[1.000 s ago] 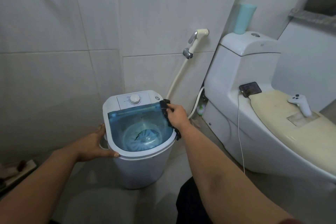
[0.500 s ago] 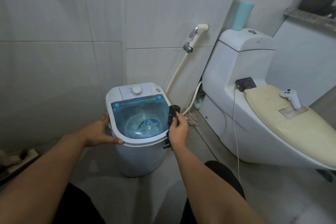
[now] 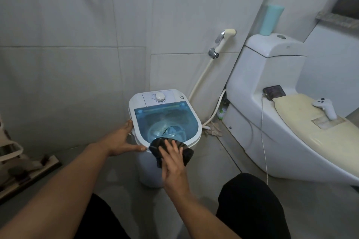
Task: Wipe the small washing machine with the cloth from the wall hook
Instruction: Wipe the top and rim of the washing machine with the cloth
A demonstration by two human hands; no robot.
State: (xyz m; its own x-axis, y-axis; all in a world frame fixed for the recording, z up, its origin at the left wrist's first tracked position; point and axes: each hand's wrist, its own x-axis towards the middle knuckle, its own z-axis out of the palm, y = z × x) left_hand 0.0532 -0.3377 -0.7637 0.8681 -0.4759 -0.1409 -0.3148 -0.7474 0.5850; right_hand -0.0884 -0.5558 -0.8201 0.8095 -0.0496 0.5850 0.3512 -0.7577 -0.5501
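Note:
A small white washing machine [image 3: 147,101] with a clear blue lid and a round dial stands on the floor against the tiled wall. My left hand [image 3: 121,138] grips its left rim, thumb along the front edge. A dark cloth [image 3: 187,153] lies draped over the machine's near rim. My right hand [image 3: 172,159] presses flat on the cloth, fingers spread over it. The wall hook is out of view.
A white toilet [image 3: 272,87] stands to the right, with a phone [image 3: 274,92] and white cable, a game controller [image 3: 325,107] on its lid and a teal cup [image 3: 271,19] on the tank. A spray hose [image 3: 219,48] hangs on the wall between. Clutter sits low at left.
My right hand slid the cloth from the back right corner, down the right side, to the machine's near rim. My left hand stayed on the left rim.

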